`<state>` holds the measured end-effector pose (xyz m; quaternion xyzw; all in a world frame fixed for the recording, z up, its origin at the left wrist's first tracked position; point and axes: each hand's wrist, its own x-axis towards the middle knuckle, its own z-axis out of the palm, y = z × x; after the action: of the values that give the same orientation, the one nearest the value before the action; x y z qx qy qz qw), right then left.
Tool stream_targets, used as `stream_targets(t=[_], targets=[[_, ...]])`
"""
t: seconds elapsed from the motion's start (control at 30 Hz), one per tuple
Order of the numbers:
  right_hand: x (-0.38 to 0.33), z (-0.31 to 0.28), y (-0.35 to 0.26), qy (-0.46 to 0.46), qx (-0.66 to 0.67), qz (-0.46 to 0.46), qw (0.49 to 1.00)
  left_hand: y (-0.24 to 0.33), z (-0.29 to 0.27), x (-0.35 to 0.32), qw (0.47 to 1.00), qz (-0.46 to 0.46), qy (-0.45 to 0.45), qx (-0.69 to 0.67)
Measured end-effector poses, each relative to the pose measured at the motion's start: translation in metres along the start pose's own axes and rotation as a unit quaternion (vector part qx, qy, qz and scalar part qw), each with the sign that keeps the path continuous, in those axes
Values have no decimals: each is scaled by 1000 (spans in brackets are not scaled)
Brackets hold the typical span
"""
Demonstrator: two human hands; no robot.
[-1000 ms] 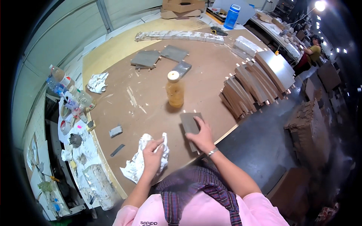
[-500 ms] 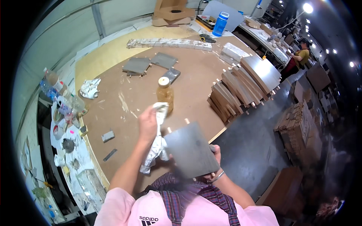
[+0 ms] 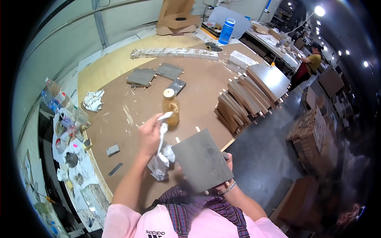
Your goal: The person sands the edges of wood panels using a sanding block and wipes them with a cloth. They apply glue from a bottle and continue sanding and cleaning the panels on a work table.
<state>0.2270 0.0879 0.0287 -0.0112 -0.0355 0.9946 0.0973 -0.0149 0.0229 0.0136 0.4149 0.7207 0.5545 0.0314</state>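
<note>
My left hand is closed on a crumpled white cloth, which hangs down beside the board. One upper corner of the cloth overlaps the amber plastic bottle, which stands upright with a pale cap. In my right hand is a flat grey wooden board, gripped at its right edge and lower corner, its face turned up. Light wooden pegs stick out of its ends. Fingers under the board are mostly hidden.
A leaning stack of similar boards sits at the table's right edge. Further back lie several loose grey boards, a dark block and a long whitish bar. Plastic bottles line the left side. A person works far right.
The cloth now hangs more bunched below my left hand, its upper end turned toward the bottle. The board has tilted slightly, and its face looks duller. The whole view has shifted a little.
</note>
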Motion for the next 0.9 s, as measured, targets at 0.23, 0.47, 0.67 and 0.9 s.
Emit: stream_targets(t=[0.23,0.47,0.67,0.9], targets=[[6,6,-8,-24,12,-16,1000,-7,-49,4,999,-18,37,33],[7,10,-8,98,-222,15,970,36,-20,-18,978,14,-176,-108],[13,41,-7,199,-816,-211,499,55,-14,-38,887,-197,-191,-371],[9,59,-9,211,-744,-327,543,71,-10,-49,833,-247,-208,-449]])
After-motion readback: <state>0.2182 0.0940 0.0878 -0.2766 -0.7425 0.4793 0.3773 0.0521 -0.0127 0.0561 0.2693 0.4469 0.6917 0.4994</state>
